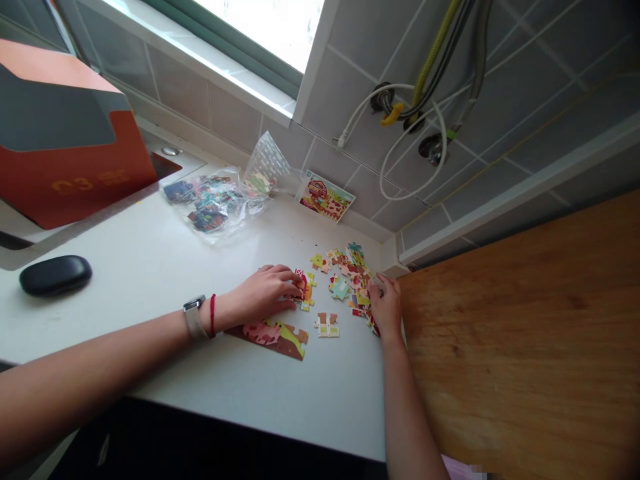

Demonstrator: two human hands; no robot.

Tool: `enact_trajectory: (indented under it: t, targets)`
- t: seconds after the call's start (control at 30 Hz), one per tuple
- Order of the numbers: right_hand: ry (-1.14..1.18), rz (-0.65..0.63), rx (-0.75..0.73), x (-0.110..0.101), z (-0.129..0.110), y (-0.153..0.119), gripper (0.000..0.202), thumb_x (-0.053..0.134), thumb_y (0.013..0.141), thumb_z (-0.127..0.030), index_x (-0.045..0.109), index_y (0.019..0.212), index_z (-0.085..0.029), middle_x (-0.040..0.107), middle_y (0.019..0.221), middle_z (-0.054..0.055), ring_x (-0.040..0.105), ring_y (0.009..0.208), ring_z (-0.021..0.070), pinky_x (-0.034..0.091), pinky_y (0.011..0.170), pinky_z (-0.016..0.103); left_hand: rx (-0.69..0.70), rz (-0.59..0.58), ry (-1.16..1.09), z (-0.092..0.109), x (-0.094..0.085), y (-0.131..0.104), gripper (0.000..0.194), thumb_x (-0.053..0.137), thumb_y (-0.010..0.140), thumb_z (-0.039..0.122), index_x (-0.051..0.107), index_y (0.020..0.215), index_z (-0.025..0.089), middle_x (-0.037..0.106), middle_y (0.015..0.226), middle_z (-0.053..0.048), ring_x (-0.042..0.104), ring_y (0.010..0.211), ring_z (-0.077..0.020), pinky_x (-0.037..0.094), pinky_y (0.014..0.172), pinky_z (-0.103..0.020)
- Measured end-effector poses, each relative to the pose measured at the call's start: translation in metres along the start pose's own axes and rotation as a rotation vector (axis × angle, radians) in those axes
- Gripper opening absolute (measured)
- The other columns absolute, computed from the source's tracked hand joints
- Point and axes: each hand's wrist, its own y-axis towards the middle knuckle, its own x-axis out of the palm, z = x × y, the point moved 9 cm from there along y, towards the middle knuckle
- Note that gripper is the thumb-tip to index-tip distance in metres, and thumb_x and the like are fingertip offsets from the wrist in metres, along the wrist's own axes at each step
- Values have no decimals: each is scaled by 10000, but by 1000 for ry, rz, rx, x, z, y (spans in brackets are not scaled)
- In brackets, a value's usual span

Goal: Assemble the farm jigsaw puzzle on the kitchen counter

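The puzzle pieces are lying in a loose heap near the right-hand corner of the white table, some overlapping. Left of the heap, a small red-and-orange cluster is sitting under the left hand's fingertips. Below that hand, a joined strip with pink and yellow-green on brown is lying flat, partly covered by the wrist. A white-and-brown piece is resting between strip and heap, apart from both.

The left hand is reaching palm down, its fingers bent and slightly spread, touching the cluster; I cannot tell whether they are pinching it or only pressing. The right hand is curling at the heap's right edge, thumb and fingers drawn fairly close; whether a piece is between them is unclear.

For good handling, the left fingertips should be pressing lightly and evenly, so the cluster stays flat and its tabs do not lift. The right hand would do better spreading the heap than digging in it, turning pieces picture side up and keeping them off the table's edge.

Farther out, a picture card is leaning against the tiled wall, handy for comparing colours. A clear bag is holding more pieces, and a black case and an orange box are standing to the left.
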Motion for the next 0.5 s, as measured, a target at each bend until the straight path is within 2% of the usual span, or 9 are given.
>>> enact_trajectory:
  t: [0.07, 0.13, 0.2, 0.23, 0.3, 0.37, 0.5]
  targets:
    - [43, -117, -117, 14, -28, -8, 524, 583, 958, -503, 719, 1349, -182, 608, 1448, 179, 536, 1378, 325, 399, 1199, 513, 19, 1, -6, 3, -3, 0, 263, 758, 947, 280, 763, 1209, 292, 722, 1304, -48, 647, 1197, -295, 498, 1028, -453]
    - [57, -305, -234, 34, -54, -21, 569, 658, 928, -533, 669, 1431, -268, 506, 1601, 120, 405, 1515, 336, 302, 1260, 557, 37, 2, -22, 4, -4, -1, 342, 767, 919, 248, 739, 1257, 289, 720, 1303, -47, 649, 1205, -289, 485, 1051, -452]
    - [32, -449, -285, 47, -69, -34, 605, 709, 901, -547, 634, 1467, -346, 439, 1667, 62, 315, 1574, 347, 220, 1284, 606, 64, 7, -46, 5, -5, -2, 386, 761, 905, 217, 723, 1282, 287, 720, 1303, -43, 655, 1212, -270, 474, 1071, -434]
    - [13, -480, -284, 50, -71, -38, 608, 717, 897, -551, 628, 1470, -367, 428, 1676, 46, 303, 1582, 351, 204, 1286, 618, 78, 10, -55, 6, -5, -2, 378, 751, 909, 209, 723, 1278, 285, 721, 1305, -40, 657, 1217, -260, 472, 1075, -422]
    - [-23, -461, -247, 50, -68, -38, 588, 697, 910, -561, 640, 1460, -358, 434, 1674, 51, 325, 1572, 356, 218, 1281, 619, 98, 8, -61, 7, -5, -1, 322, 731, 928, 202, 733, 1243, 274, 723, 1307, -38, 656, 1229, -249, 474, 1068, -406]
    - [-49, -383, -185, 45, -59, -32, 569, 662, 928, -572, 676, 1428, -301, 468, 1648, 93, 389, 1534, 364, 267, 1263, 608, 108, -5, -55, 8, -4, -1, 261, 713, 947, 200, 741, 1200, 260, 727, 1303, -41, 658, 1224, -248, 481, 1051, -401]
    - [-45, -241, -98, 32, -38, -19, 545, 653, 916, -558, 747, 1314, -197, 606, 1507, 169, 537, 1405, 362, 358, 1214, 585, 106, -14, -50, 11, -5, 0, 212, 698, 970, 218, 743, 1174, 255, 722, 1306, -46, 663, 1199, -255, 478, 1048, -414]
